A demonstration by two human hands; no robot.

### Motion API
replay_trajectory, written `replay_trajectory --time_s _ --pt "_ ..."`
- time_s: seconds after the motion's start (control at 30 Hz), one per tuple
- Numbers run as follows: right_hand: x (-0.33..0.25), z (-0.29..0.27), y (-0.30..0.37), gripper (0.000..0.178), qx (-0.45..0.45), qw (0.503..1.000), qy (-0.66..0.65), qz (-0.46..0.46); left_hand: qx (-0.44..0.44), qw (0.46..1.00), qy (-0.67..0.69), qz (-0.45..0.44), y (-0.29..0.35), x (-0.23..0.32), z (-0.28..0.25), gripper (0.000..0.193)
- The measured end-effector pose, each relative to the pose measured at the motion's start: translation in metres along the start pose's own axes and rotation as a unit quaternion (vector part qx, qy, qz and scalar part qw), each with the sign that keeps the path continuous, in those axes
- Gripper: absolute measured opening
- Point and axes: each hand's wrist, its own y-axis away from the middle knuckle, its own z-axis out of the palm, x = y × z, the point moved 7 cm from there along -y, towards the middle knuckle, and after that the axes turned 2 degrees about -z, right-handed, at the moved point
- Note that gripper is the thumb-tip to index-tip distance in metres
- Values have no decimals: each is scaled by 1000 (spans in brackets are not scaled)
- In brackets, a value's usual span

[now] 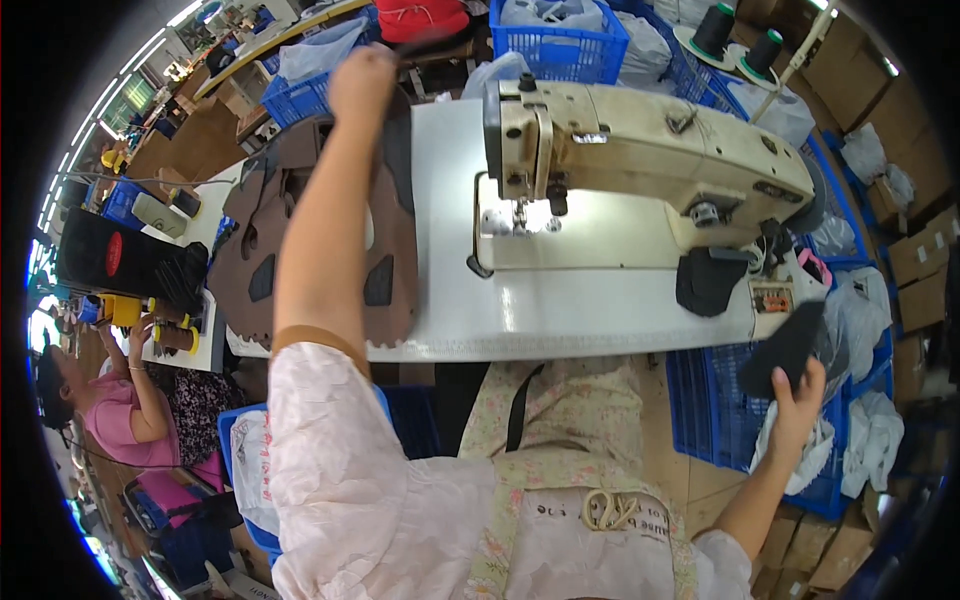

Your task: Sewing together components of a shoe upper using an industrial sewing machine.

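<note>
The right hand (797, 395) pinches the black piece (780, 355): avoid creasing it; brown pieces (238, 285) lie near the left hand (362, 85) (grip too blurred to tell).

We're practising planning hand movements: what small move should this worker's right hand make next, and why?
Probably ease the right hand inward, toward the needle: it holds a dark piece out near the right end of the white table, and no dark piece shows under the needle.
</note>
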Motion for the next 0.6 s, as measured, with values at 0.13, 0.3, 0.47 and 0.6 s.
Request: replay_trajectory --time_s 0.13,0.3,0.47,0.6 --pt "-26 88 3 47 -150 985 -70 -38 147 989 5 29 -17 -25 -92 36" --pt "-60 178 12 57 -233 957 -161 -67 193 906 372 -52 11 0 -205 37" --pt "-174 253 71 48 -293 851 -10 -436 285 948 134 43 120 113 -286 54" --pt "-193 282 119 43 -235 872 -37 -427 340 928 116 96 181 152 -272 46"
